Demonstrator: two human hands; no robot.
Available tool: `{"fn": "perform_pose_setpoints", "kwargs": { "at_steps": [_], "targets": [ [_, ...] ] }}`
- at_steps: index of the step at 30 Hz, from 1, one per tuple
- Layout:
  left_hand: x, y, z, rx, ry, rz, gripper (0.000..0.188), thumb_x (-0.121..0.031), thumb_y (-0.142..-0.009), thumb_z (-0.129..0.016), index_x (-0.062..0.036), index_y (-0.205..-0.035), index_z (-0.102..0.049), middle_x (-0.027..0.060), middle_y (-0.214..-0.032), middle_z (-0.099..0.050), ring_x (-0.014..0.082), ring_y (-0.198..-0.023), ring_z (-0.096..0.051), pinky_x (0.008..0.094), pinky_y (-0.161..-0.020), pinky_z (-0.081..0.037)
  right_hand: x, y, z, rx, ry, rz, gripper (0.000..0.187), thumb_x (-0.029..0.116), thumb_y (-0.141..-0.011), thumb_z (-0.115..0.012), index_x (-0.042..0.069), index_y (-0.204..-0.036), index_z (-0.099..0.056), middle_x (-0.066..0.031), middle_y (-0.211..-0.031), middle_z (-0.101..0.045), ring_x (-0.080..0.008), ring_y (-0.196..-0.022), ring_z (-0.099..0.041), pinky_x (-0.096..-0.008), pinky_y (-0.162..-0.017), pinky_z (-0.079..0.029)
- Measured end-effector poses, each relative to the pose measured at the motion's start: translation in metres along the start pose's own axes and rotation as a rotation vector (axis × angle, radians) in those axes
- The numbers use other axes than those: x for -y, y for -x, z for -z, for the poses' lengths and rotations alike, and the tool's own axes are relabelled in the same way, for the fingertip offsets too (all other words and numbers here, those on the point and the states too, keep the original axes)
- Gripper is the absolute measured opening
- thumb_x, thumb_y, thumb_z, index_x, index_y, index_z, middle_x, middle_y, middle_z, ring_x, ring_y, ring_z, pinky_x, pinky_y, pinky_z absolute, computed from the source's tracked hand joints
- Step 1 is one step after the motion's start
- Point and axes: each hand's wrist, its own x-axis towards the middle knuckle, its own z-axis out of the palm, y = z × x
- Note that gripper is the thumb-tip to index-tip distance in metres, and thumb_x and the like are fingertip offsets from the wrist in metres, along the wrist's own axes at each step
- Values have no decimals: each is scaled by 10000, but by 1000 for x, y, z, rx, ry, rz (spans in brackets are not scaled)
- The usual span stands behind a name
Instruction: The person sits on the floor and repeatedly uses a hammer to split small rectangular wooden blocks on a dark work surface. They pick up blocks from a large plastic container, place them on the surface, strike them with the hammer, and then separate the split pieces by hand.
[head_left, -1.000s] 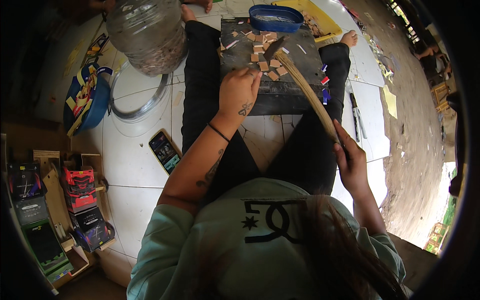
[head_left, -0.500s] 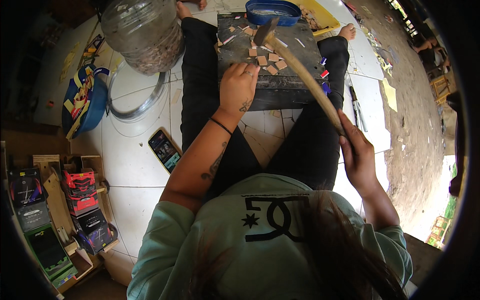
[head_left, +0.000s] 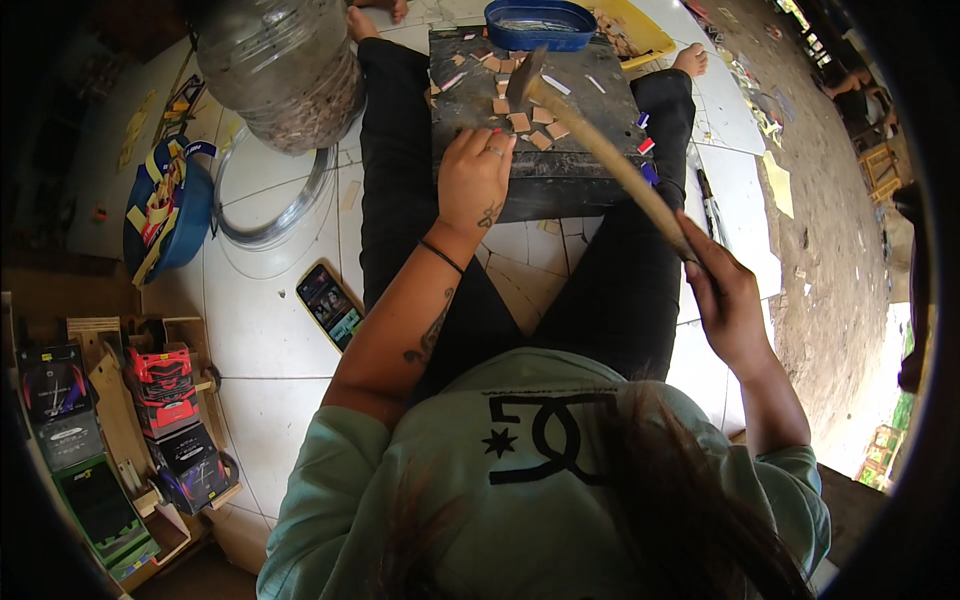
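My right hand is wrapped round the wooden handle of a hammer. The hammer's dark metal head hangs over the middle of a dark, worn board between my legs. At the board's near left part rests my left hand, its fingers curled and pressed together at the surface; whatever they pinch is hidden beneath them. Just beyond those fingertips lie several small brown square pieces, with thin white strips scattered among them. Red and blue bits lie along the board's right edge.
A blue oval tub stands at the board's far edge, beside a yellow tray of brown pieces. To the left are a large clear plastic container, a wire coil, a blue basin and a phone. Pens lie at right.
The hammer's head has come slightly nearer to me, and my right hand has shifted a little to the right. My left hand keeps its place on the board.
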Motion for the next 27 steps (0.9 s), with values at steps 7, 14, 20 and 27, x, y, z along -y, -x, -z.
{"fn": "perform_pose_setpoints", "kwargs": {
  "at_steps": [7, 14, 20, 27],
  "targets": [
    [-2, 1, 1, 22, -13, 24, 83, -61, -852, -672, 11, -834, -636, 137, -787, -606, 320, -729, -581, 391, -657, -491, -1, 1, -2, 67, -56, -95, 499, 10, -944, -537, 128, -1424, -470, -231, -1103, -648, -361, -959, -658, -356, -861, -497],
    [-2, 2, 0, 7, -8, 40, 79, -74, -858, -671, 2, -847, -649, 130, -794, -611, 312, -738, -586, 387, -660, -489, -10, 5, -10, 127, -125, -162, 461, 18, -957, -527, 91, -1410, -479, -206, -1273, -604, -331, -1191, -592, -348, -997, -451],
    [-1, 4, 4, 14, 11, 33, 68, -84, -851, -678, -23, -850, -650, 116, -797, -595, 314, -750, -584, 389, -664, -488, -61, -29, -19, -183, 103, -118, 504, 27, -928, -561, 176, -1405, -498, -182, -1098, -631, -351, -1006, -644, -397, -840, -514],
    [-12, -5, 23, 90, 235, 272, 104, -98, -860, -683, -12, -911, -651, 79, -845, -652, 210, -777, -625, 300, -702, -495, -80, -63, -62, -165, 335, -298, 543, 74, -880, -627, 199, -1393, -504, -159, -1011, -580, -366, -890, -641, -444, -744, -524]
  ]
}}
